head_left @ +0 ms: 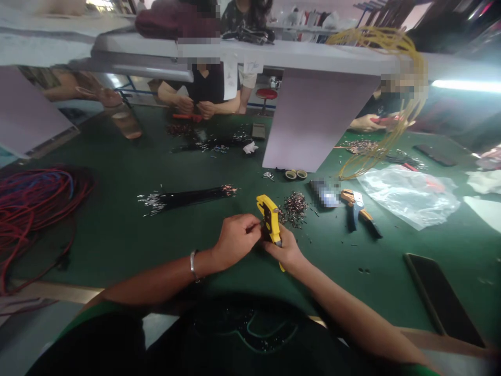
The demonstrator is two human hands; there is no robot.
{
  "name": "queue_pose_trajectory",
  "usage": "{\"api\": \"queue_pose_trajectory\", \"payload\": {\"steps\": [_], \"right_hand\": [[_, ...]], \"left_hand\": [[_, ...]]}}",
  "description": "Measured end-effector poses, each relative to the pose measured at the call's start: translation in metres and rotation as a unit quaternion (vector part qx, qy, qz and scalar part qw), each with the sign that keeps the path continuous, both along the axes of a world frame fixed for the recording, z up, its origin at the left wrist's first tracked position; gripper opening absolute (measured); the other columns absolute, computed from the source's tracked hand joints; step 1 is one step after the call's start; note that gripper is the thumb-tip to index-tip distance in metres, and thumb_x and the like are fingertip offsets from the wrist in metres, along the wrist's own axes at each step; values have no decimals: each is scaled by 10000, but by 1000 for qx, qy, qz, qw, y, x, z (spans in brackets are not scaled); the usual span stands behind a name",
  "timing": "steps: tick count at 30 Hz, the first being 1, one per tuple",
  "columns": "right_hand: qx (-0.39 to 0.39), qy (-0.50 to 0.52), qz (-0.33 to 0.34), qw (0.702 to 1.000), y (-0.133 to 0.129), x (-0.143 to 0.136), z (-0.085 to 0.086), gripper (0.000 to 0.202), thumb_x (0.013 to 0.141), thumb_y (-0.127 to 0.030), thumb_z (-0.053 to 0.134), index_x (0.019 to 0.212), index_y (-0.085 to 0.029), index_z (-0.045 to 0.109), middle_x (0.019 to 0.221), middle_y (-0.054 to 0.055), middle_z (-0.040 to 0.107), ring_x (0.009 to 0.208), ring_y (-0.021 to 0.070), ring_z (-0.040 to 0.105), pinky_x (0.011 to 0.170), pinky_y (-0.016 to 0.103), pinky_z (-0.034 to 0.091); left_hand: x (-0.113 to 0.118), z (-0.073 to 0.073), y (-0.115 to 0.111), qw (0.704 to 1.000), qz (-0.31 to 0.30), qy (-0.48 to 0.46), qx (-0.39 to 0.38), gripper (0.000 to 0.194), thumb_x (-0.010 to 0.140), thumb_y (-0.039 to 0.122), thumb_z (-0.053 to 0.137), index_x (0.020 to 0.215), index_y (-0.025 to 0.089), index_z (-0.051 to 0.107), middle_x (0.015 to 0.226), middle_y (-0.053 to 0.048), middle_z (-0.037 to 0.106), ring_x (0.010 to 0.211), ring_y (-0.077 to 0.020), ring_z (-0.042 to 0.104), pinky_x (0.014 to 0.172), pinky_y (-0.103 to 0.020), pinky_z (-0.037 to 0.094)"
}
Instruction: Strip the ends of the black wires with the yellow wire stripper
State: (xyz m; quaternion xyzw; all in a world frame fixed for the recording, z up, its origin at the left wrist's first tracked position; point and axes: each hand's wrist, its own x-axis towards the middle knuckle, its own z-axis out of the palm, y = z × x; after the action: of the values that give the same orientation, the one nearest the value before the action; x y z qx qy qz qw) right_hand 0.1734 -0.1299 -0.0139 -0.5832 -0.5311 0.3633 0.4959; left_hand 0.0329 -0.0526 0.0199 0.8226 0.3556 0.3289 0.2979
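Note:
My right hand (288, 249) is closed around the handles of a yellow wire stripper (270, 216), its head tilted up and to the left. Close against the tool's left side, my left hand (238, 240) is in a pinch; whatever its fingers hold is too small or dark to name. A bundle of black wires (188, 196) lies beyond my left hand, with pale tips at one end and bare copper at the other. Just right of the stripper is a pile of small cut-off pieces (294, 206).
Orange-and-black pliers (358, 209), a clear plastic bag (410, 196) and a dark phone (442, 297) lie to the right. Red and blue cable coils (35, 209) cover the left side. A white upright panel (317, 115) and shelf stand ahead; co-workers' hands (195, 107) work beyond.

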Motion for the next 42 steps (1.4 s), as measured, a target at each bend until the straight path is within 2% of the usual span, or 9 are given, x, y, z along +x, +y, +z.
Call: {"api": "queue_pose_trajectory", "payload": {"steps": [4,8,10,13,15,21,32,37,42], "right_hand": [[53,-147,-31,987,-2,0,2,192,708,-216,536,894,-191,498,726,5,543,642,161,505,625,288,434],[145,-277,-57,948,-4,1,1,353,684,-191,519,1033,-153,478,878,101,587,775,234,560,704,362,477],[175,-317,-58,930,-5,1,1,385,667,-184,523,1047,-148,474,914,126,581,835,264,560,732,390,486],[189,-342,-61,919,-7,1,2,403,657,-182,525,1055,-157,468,921,124,574,850,272,554,737,401,496],[186,-338,-65,920,-7,1,1,405,656,-181,525,1056,-159,464,918,120,573,844,269,556,732,398,500],[168,-309,-66,934,-7,0,-1,413,657,-182,527,1066,-163,465,928,119,583,850,264,569,738,395,499],[192,-355,-72,912,-8,0,1,285,694,-194,496,976,-173,465,806,80,593,704,223,569,618,326,451],[189,-376,-69,905,-8,2,-2,211,695,-200,489,903,-182,457,733,60,580,628,201,546,569,303,412],[177,-382,-61,905,-7,2,-3,157,693,-195,480,846,-194,442,688,38,556,574,180,509,543,287,382]], "left_hand": [[-2,8,-1,991,-41,-51,-120,151,759,154,544,660,156,658,574,13,590,539,-97,494,526,-208,385],[-5,14,2,957,-61,-121,-255,73,701,195,633,670,138,666,613,8,628,553,-92,516,537,-195,433],[-6,15,4,939,-63,-140,-307,91,652,216,702,655,130,672,604,10,630,544,-91,520,530,-193,445],[-7,14,6,917,-76,-162,-356,142,625,247,754,661,124,691,610,5,644,556,-96,543,550,-200,473],[-7,13,6,914,-82,-170,-360,140,613,238,766,658,124,697,604,3,649,555,-97,549,554,-201,480],[-8,13,7,929,-102,-146,-325,100,608,213,760,646,133,713,639,-16,683,577,-113,576,590,-225,499],[-9,13,10,920,-122,-132,-348,205,591,288,813,682,127,725,635,-21,677,595,-130,596,601,-231,504],[-12,7,14,920,-119,-144,-345,154,594,214,787,580,124,663,527,18,598,526,-100,533,546,-208,460],[-12,3,18,920,-109,-140,-349,78,557,108,718,552,122,642,519,23,584,499,-82,490,503,-194,403]]}}
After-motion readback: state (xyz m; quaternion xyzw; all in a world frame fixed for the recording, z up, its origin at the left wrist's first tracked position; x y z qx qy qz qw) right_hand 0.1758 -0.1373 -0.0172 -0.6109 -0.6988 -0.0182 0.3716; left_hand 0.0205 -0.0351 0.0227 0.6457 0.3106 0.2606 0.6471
